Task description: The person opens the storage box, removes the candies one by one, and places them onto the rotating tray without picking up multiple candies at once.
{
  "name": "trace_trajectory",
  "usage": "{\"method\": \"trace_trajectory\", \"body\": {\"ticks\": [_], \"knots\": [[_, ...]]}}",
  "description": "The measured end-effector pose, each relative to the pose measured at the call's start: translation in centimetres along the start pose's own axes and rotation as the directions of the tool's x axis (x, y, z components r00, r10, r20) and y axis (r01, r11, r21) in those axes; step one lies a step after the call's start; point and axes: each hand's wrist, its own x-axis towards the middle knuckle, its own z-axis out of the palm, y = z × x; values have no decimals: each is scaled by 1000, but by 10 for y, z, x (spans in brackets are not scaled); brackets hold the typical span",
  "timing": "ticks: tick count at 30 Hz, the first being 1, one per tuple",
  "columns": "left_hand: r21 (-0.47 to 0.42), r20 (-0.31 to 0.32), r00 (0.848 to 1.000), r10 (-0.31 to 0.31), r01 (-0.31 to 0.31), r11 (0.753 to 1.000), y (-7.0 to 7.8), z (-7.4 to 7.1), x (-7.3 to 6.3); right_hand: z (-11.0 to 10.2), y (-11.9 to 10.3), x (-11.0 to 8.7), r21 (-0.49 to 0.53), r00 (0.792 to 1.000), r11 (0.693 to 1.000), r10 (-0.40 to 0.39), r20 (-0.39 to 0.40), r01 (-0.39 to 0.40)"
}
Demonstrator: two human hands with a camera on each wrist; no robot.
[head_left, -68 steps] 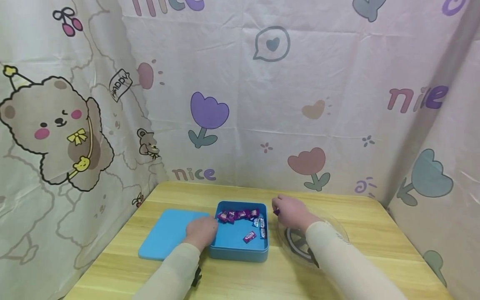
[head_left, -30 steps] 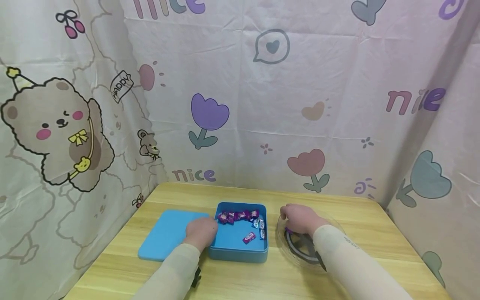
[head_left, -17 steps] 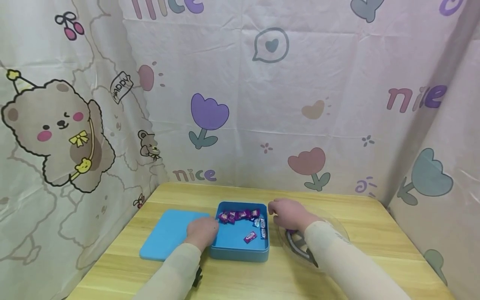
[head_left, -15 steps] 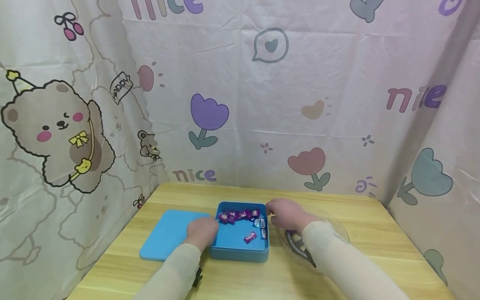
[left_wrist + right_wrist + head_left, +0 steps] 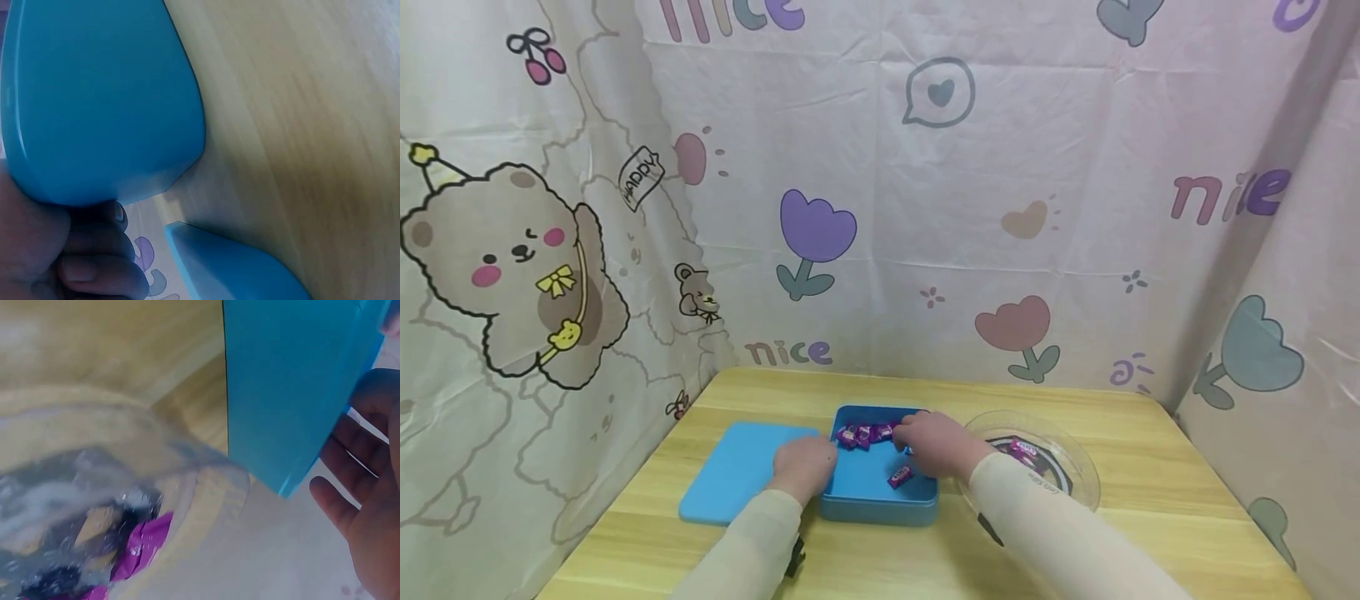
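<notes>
A light-blue box (image 5: 880, 510) stands in the middle of the table. Inside, purple-wrapped candies (image 5: 863, 434) line its back left, and a pink-wrapped candy (image 5: 900, 476) lies towards the front. My left hand (image 5: 805, 462) grips the box's left rim, its fingers curled against the outer wall in the left wrist view. My right hand (image 5: 942, 444) reaches over the right rim and covers the candies in the back right corner. In the right wrist view its fingers (image 5: 344, 506) are loosely spread; the box wall hides some fingertips.
A clear round bowl (image 5: 1088, 475) with a dark pattern stands right of the box, holding purple-pink candies (image 5: 1024, 452). Left of the box lies a flat light-blue lid (image 5: 737, 467). A printed curtain (image 5: 880, 208) hangs behind the wooden table (image 5: 895, 567).
My right hand carried a purple candy, dipped to the bowl, then moved left over the box's right rim. Candies now show in the bowl. My left hand has stayed on the rim.
</notes>
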Motion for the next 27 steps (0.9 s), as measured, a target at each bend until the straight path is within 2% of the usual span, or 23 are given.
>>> {"method": "trace_trajectory", "body": {"ticks": [6,16,21,27], "knots": [[-9,8,1000,-8,8,1000,0,1,-1,7,-12,4,-10,999,1000,-7,47,7],[-26,13,1000,-17,17,1000,1,1,-2,36,-11,12,-87,996,996,14,87,-7],[-37,9,1000,-17,17,999,0,1,-2,36,-13,12,-111,998,994,0,68,8],[-27,2,1000,-1,1,1000,0,2,-1,35,-18,14,-89,996,996,34,84,-26]]}}
